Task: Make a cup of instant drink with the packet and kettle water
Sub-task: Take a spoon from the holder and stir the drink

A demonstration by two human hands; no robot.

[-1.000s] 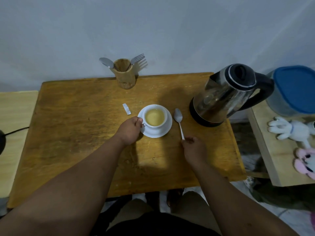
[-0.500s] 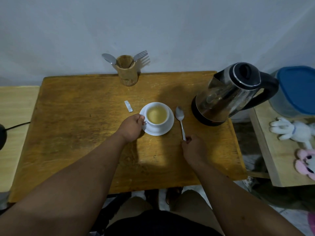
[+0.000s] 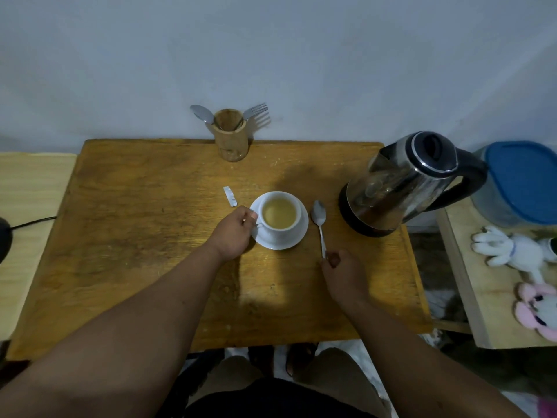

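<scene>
A white cup [image 3: 278, 213] full of pale yellow-brown drink stands on a white saucer [image 3: 297, 238] in the middle of the wooden table [image 3: 144, 236]. My left hand [image 3: 233, 233] grips the cup's handle at its left side. A metal spoon [image 3: 319, 221] lies flat on the table right of the saucer, and my right hand [image 3: 342, 268] pinches the end of its handle. A small torn silver packet [image 3: 230, 196] lies on the table just left of the cup. The glass kettle [image 3: 401, 182] with a black lid stands at the right.
A wooden holder [image 3: 231, 139] with a spoon and a fork stands at the table's far edge by the wall. A blue-lidded container [image 3: 521, 182] and soft toys [image 3: 512, 245] rest on a lower shelf at right. A black cable [image 3: 33, 223] lies on the left surface.
Both hands keep their holds on the cup handle and the spoon. The view has shifted slightly; nothing on the table has visibly moved.
</scene>
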